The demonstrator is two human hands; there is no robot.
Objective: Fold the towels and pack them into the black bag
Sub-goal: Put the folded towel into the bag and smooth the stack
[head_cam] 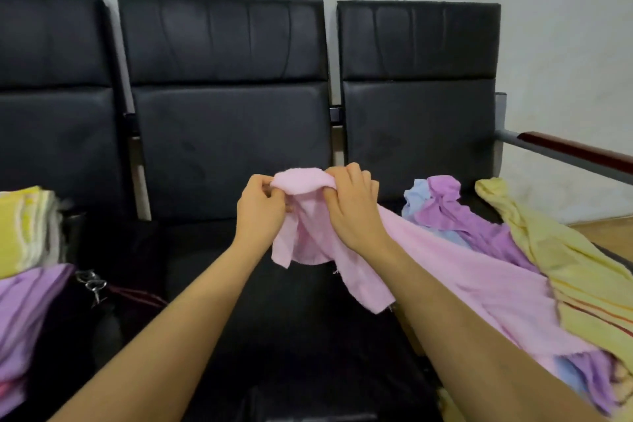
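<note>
I hold a pink towel (455,260) up over the middle seat. My left hand (260,212) pinches its top edge on the left, and my right hand (352,205) grips the same edge right beside it. The rest of the towel trails down to the right over a pile of loose towels: purple (459,216), light blue (416,197) and yellow (561,260). The black bag (113,288) lies on the seat at the left, dark and blurred, with a metal clasp showing. Folded towels (27,226) are stacked at the far left, with a purple one (24,312) in front.
A row of three black padded seats (226,120) stands against a pale wall. A grey armrest with a red-brown top (575,151) borders the right seat. Wooden floor shows at the right edge.
</note>
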